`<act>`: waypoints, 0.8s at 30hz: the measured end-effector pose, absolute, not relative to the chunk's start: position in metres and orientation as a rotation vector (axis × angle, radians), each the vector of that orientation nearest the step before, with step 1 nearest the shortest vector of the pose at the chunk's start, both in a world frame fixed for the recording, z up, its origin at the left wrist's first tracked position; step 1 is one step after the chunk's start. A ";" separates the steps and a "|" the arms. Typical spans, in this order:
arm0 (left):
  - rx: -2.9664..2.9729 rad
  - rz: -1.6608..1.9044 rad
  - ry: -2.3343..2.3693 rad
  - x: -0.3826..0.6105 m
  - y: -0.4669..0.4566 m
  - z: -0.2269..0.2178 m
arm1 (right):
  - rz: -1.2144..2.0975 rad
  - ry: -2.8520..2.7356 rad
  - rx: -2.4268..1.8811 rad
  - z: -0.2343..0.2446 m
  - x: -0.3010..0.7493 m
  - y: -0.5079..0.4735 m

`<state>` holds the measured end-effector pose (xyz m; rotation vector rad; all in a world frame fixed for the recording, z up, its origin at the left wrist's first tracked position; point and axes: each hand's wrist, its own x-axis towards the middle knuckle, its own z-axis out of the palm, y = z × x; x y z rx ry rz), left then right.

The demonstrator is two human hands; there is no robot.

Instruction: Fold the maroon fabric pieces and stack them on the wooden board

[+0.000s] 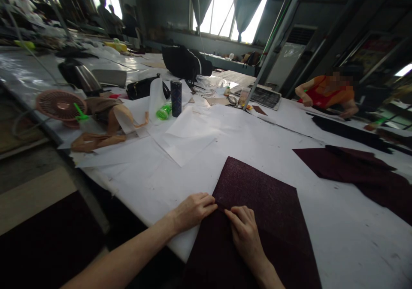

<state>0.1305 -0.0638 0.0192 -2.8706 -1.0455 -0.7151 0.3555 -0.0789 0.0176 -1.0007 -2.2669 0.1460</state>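
Observation:
A dark maroon piece of fabric (264,190) lies on the white-covered table (148,186) and hangs over its near edge toward me. My left hand (198,209) is closed at the fabric's left edge, fingertips pinching the cloth. Close beside it, my right hand (244,229) rests on the fabric with fingers bent and the thumb and index fingertips pressed on a crease between the hands. The far part of the cloth looks speckled and slightly shinier than the near part.
More maroon fabric (347,164) lies at the right. A co-worker in orange and red (334,91) leans over black cloth (347,130). Paper sheets (189,139), a dark tumbler (176,98), a green bottle (163,112) and a pink fan (61,105) stand or lie farther back. A metal pole (273,44) rises from the table.

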 end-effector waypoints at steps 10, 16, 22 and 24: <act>-2.795 -0.619 -1.025 0.134 -0.069 0.020 | 0.094 -2.292 -1.001 0.019 0.354 -0.080; -2.742 -0.367 -1.107 0.137 -0.079 0.033 | 0.099 -2.309 -1.015 0.018 0.354 -0.080; -2.589 -0.363 -1.304 0.159 -0.092 0.054 | 0.104 -2.302 -1.023 0.015 0.355 -0.081; -2.622 -0.290 -1.329 0.170 -0.096 0.051 | 0.117 -2.304 -1.030 0.015 0.356 -0.081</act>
